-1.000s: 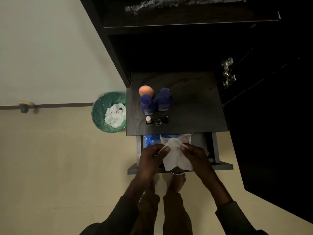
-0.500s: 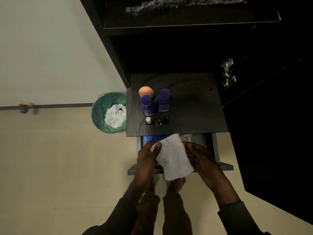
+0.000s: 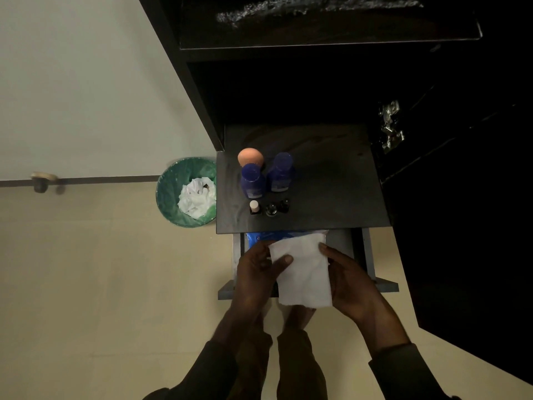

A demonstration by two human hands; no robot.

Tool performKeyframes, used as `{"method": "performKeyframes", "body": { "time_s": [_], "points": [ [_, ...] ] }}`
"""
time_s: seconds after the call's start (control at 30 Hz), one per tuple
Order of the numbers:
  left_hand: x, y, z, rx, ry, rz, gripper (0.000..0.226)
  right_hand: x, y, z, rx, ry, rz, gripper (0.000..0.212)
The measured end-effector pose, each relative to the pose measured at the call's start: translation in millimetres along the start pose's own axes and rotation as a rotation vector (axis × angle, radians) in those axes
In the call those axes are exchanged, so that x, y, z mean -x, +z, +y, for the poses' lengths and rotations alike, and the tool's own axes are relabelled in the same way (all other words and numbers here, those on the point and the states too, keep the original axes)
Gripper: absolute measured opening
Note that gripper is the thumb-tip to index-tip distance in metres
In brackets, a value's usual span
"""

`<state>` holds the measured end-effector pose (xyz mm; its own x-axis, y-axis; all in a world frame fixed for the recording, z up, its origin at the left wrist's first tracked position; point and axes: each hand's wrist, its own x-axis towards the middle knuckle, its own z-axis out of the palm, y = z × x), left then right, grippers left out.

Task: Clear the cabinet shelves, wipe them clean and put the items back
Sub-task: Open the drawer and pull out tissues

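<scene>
You are now holding the wet wipe (image 3: 302,272) unfolded flat | left hand (image 3: 256,272), right hand (image 3: 350,280) pinching its edges | you are readying to wipe the shelf (image 3: 331,183).

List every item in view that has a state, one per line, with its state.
Wipe: spread flat, held by both hands over the drawer.
Left hand: gripping the wipe's left edge.
Right hand: gripping the wipe's right edge.
Drawer: pulled open.
Blue bottles: upright, capped, on the shelf.
Small bottles: upright in a row.
Bin: lined, holding crumpled white wipes.
</scene>
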<state>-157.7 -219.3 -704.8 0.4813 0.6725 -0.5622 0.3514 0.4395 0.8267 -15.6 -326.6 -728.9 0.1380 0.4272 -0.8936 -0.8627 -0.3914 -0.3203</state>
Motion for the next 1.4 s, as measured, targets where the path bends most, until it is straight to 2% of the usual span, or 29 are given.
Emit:
{"method": "performKeyframes", "body": {
  "time_s": [0.1, 0.17, 0.33, 0.43, 0.53, 0.57, 0.67, 0.77, 0.87, 0.93, 1.0, 1.07, 1.13, 1.2, 1.3, 1.4],
  "points": [
    [1, 2, 4, 0.012, 0.051, 0.064, 0.025, 2, 2, -2, -0.063, 0.001, -0.03, 0.035],
    [2, 4, 6, 0.027, 0.034, 0.051, 0.021, 0, 5, -1, -0.06, -0.007, 0.007, 0.03],
    [-2, 3, 6, 0.123, -0.141, 0.013, 0.016, -7, 2, 1, 0.128, -0.147, -0.005, 0.037],
    [-3, 2, 8, 0.203, -0.261, 0.057, 0.016, -8, 8, 3, 0.328, -0.244, 0.163, 0.031],
    [-2, 1, 6, 0.199, -0.311, 0.092, 0.012, -5, 13, 4, 0.361, -0.323, 0.227, 0.035],
    [-2, 1, 6, 0.182, -0.308, 0.091, 0.011, -2, 12, 3, 0.409, -0.358, 0.222, 0.035],
    [-2, -1, 4, 0.233, -0.358, 0.053, 0.018, 13, 14, 0, 0.476, -0.486, 0.048, 0.033],
    [1, 0, 4, 0.447, -0.442, -0.078, 0.025, 10, 13, 1, 0.399, -0.44, 0.027, 0.035],
    [3, 3, 6, 0.713, -0.573, -0.157, 0.037, 4, 16, 3, 0.439, -0.338, 0.14, 0.056],
    [5, 6, 8, 0.753, -0.622, -0.146, 0.026, 0, 18, 6, 0.491, -0.421, 0.145, 0.045],
    [6, 9, 6, 0.73, -0.612, -0.121, 0.015, -2, 21, 11, 0.617, -0.515, 0.246, 0.039],
    [5, 10, 3, 0.722, -0.583, -0.116, 0.018, -7, 18, 20, 0.773, -0.675, 0.397, 0.037],
    [3, 11, 1, 0.699, -0.575, -0.093, 0.019, -8, 16, 25, 0.818, -0.755, 0.469, 0.033],
    [1, 11, -1, 0.662, -0.568, -0.074, 0.018, -4, 19, 28, 0.814, -0.728, 0.404, 0.035],
    [1, 11, -1, 0.671, -0.558, -0.076, 0.024, -5, 23, 31, 0.896, -0.857, 0.3, 0.044],
    [0, 13, -1, 0.643, -0.541, -0.061, 0.019, -6, 26, 28, 0.854, -0.76, 0.244, 0.056]
  ]
}}
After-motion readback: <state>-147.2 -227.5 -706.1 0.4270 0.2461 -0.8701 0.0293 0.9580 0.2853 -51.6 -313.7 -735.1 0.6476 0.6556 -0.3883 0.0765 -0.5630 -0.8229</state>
